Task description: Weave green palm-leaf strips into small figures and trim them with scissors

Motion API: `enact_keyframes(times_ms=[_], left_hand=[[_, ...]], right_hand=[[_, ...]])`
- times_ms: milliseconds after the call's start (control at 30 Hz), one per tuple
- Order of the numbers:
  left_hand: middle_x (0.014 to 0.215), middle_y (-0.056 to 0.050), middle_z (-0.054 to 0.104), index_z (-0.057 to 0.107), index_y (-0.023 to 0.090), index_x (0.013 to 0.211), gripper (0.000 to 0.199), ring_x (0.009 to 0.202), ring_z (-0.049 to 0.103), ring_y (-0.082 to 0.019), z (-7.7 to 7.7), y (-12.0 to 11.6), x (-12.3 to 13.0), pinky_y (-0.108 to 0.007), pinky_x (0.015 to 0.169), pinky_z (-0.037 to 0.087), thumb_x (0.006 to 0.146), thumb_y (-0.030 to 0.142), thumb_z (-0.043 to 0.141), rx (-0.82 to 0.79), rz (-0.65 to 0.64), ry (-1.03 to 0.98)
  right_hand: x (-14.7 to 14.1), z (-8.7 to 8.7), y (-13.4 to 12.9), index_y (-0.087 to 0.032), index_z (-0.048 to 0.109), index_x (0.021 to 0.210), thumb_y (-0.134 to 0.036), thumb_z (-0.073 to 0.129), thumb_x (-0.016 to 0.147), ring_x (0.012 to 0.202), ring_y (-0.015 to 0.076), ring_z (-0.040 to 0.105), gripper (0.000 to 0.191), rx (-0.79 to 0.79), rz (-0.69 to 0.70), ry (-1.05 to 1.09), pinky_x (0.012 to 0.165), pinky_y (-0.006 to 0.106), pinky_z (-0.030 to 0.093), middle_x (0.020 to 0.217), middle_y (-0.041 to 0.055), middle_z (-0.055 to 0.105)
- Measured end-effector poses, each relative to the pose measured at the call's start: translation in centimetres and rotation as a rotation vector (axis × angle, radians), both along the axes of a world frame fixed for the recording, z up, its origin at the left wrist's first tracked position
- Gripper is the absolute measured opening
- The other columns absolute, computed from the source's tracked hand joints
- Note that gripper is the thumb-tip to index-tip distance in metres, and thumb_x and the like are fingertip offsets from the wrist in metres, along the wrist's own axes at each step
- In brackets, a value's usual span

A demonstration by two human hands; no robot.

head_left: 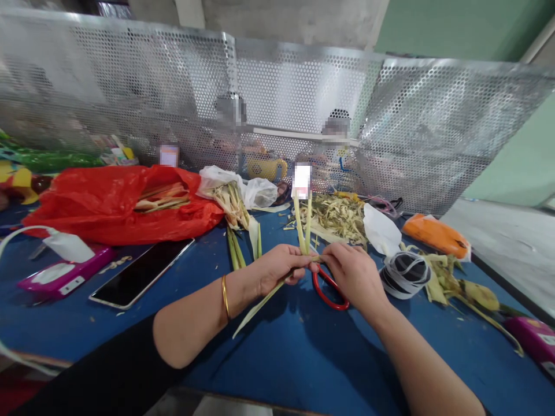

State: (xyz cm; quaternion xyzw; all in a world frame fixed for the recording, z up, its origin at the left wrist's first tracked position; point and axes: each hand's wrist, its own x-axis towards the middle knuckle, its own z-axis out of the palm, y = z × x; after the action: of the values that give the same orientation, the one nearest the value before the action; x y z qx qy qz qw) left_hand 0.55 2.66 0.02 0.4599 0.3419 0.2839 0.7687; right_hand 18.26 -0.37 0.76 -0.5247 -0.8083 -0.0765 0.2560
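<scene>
- While our two hands meet above the middle of the table (277,352), we hold the pale plant strips (300,225) between them, clear of the surface.
- Our left hand (281,264) has its fingers closed, pinching the strips where they cross; two ends rise above it in a narrow V, and one long tail slants down beneath the wrist.
- Our right hand (354,271) has its fingers bent inward and pinching the short sideways end, though we cannot see all its fingertips.
- We wear a gold bangle (225,297) on the left wrist.
- Just below the right hand we see red-handled scissors (335,306), partly hidden by it.
- Beyond our hands lies a heap of shredded strips (340,215); to its right we have a roll of black-and-white cord (405,274) and an orange packet (436,236).
- On our left side lie a dark phone (141,274), a purple power strip (71,276) and a red plastic bag (93,199) with more strips inside.
- Behind everything we face a perforated metal screen (299,86).
</scene>
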Motion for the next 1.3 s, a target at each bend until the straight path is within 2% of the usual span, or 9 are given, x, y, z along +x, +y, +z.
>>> enact_keyframes(times_ms=[167, 300, 367, 533, 700, 900, 1033, 1167, 1300], left_hand=[[0.067, -0.003, 0.064, 0.063, 0.011, 0.069, 0.028, 0.038, 0.029, -0.001, -0.2, -0.5, 0.3, -0.019, 0.036, 0.015, 0.076, 0.038, 0.065, 0.076, 0.066, 0.108], [0.068, -0.004, 0.067, 0.064, 0.012, 0.068, 0.028, 0.036, 0.033, -0.002, -0.4, -1.3, 0.8, -0.020, 0.036, 0.017, 0.077, 0.039, 0.062, 0.172, 0.081, 0.199], [0.065, -0.004, 0.067, 0.064, 0.012, 0.066, 0.028, 0.035, 0.033, -0.003, -0.3, -1.7, 1.1, -0.020, 0.035, 0.019, 0.078, 0.036, 0.059, 0.210, 0.051, 0.235], [0.065, -0.003, 0.068, 0.066, 0.013, 0.071, 0.023, 0.034, 0.039, -0.004, -0.8, -2.4, 1.6, -0.019, 0.035, 0.024, 0.080, 0.029, 0.053, 0.317, 0.010, 0.309], [0.054, -0.001, 0.064, 0.065, 0.013, 0.062, 0.028, 0.033, 0.040, -0.005, -1.5, -2.6, 1.8, -0.018, 0.038, 0.030, 0.082, 0.029, 0.052, 0.413, -0.023, 0.372], [0.056, 0.000, 0.064, 0.066, 0.013, 0.064, 0.027, 0.034, 0.042, -0.005, -1.8, -2.5, 1.8, -0.019, 0.038, 0.031, 0.080, 0.032, 0.055, 0.454, -0.075, 0.427], [0.053, 0.000, 0.063, 0.063, 0.013, 0.059, 0.031, 0.032, 0.039, -0.005, -1.6, -2.7, 1.9, -0.020, 0.036, 0.028, 0.079, 0.036, 0.057, 0.378, -0.092, 0.455], [0.051, -0.001, 0.062, 0.059, 0.013, 0.059, 0.028, 0.033, 0.041, -0.006, -1.1, -2.3, 1.8, -0.019, 0.032, 0.023, 0.079, 0.033, 0.057, 0.042, -0.012, 0.284], [0.045, 0.001, 0.053, 0.059, 0.012, 0.060, 0.030, 0.033, 0.038, -0.004, -0.7, -0.7, 1.0, -0.016, 0.031, 0.022, 0.085, 0.029, 0.051, -0.147, 0.103, 0.078]], right_hand=[[0.2, -0.2, 0.3, -0.024, 0.062, 0.075, -0.021, 0.049, 0.085, 0.062, 0.0158, 0.055, 0.016, -0.246, -0.040, 0.181, 0.057, 0.025, 0.035, 0.069, -0.0009, 0.064], [-0.2, 0.1, -0.1, -0.021, 0.063, 0.083, -0.026, 0.052, 0.085, 0.082, 0.0190, 0.059, 0.013, -0.082, 0.019, 0.343, 0.069, 0.028, 0.042, 0.089, 0.0053, 0.064], [-0.4, -0.1, -0.1, -0.020, 0.063, 0.087, -0.031, 0.053, 0.085, 0.076, 0.0179, 0.058, 0.015, -0.090, -0.008, 0.468, 0.067, 0.028, 0.043, 0.084, 0.0045, 0.063], [-0.4, -1.5, 0.8, -0.019, 0.057, 0.086, -0.047, 0.064, 0.075, 0.054, 0.0138, 0.050, 0.031, -0.330, -0.131, 0.822, 0.052, 0.025, 0.039, 0.063, -0.0024, 0.056], [-0.6, -1.5, 0.8, -0.020, 0.051, 0.066, -0.044, 0.067, 0.071, 0.048, 0.0108, 0.043, 0.030, -0.371, -0.112, 0.900, 0.048, 0.023, 0.034, 0.052, -0.0053, 0.050], [-0.9, -0.6, 0.3, -0.017, 0.059, 0.072, -0.043, 0.066, 0.072, 0.044, 0.0093, 0.038, 0.027, -0.442, -0.024, 1.096, 0.046, 0.023, 0.033, 0.046, -0.0074, 0.042], [-0.9, -0.5, -0.1, -0.017, 0.062, 0.073, -0.038, 0.061, 0.080, 0.049, 0.0114, 0.046, 0.023, -0.289, 0.036, 0.940, 0.048, 0.024, 0.038, 0.054, -0.0029, 0.051], [-1.6, -0.1, -1.9, -0.019, 0.063, 0.078, -0.021, 0.054, 0.087, 0.065, 0.0139, 0.057, 0.013, 0.114, 0.277, 0.392, 0.060, 0.026, 0.043, 0.076, 0.0041, 0.062], [-2.4, 0.2, -3.5, -0.017, 0.062, 0.084, -0.014, 0.051, 0.087, 0.066, 0.0151, 0.055, 0.012, 0.376, 0.471, -0.054, 0.064, 0.028, 0.041, 0.071, 0.0040, 0.062]])
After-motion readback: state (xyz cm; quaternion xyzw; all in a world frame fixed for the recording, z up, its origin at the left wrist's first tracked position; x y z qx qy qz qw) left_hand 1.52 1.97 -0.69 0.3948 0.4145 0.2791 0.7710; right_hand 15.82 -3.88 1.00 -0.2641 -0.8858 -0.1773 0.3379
